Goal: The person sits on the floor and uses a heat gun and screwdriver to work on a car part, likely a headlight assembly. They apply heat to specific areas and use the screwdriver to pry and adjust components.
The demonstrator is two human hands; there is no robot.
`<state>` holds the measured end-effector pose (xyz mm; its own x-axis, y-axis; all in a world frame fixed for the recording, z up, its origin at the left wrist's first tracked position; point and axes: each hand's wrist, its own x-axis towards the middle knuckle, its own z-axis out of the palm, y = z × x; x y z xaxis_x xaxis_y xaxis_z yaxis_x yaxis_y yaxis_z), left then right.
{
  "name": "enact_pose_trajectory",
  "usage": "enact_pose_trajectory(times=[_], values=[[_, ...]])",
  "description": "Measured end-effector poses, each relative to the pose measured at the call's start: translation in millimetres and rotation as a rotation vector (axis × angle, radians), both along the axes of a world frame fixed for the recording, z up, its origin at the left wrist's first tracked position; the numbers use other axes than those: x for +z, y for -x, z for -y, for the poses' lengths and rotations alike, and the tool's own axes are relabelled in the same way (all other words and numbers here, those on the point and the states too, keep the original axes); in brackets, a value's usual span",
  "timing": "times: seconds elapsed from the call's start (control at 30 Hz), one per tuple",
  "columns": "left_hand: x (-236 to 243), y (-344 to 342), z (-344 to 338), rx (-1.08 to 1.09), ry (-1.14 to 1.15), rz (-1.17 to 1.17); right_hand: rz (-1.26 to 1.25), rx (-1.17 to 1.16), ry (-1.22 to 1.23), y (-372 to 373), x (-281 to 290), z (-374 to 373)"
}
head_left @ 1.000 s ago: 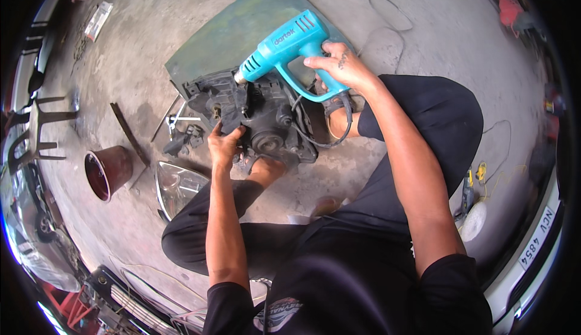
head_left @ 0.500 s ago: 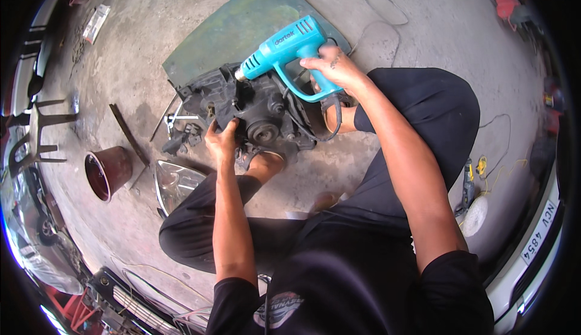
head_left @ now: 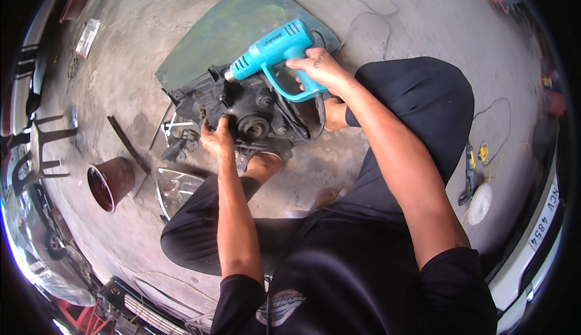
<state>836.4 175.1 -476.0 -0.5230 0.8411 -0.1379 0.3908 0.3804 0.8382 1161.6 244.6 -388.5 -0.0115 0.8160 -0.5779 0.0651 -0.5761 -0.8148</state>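
Right hand [head_left: 319,69] gripping heat gun [head_left: 275,48], left hand [head_left: 216,140] on headlight housing [head_left: 254,108]

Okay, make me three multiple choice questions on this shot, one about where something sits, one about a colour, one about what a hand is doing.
1. Where is the reddish-brown pot?
A. To the person's left, on the floor
B. On the green panel
C. In the right hand

2. What colour is the heat gun?
A. Red
B. Turquoise
C. Yellow

3. What is the left hand doing?
A. Hanging free
B. Gripping the black headlight housing
C. Holding the pot

Answers: 1 A, it lies on concrete at the left; 2 B, its body is turquoise in the right hand; 3 B, the fingers press on the housing's edge.
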Motion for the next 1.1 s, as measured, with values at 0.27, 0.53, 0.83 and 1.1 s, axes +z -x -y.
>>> enact_pose_trajectory(times=[0.27,0.53,0.83,1.1], values=[[9,14,7,0.029,0.033,-0.104,-0.001,-0.022,-0.050,1,-3,1],[-6,18,12,0.021,0.072,-0.188,0.090,0.042,-0.081,11,-18,-8],[20,17,13,-0.113,0.095,-0.375,-0.129,-0.032,0.070,6,-12,1],[-2,30,15,-0.160,0.134,-0.093,-0.151,-0.009,0.134,3,-25,-1]])
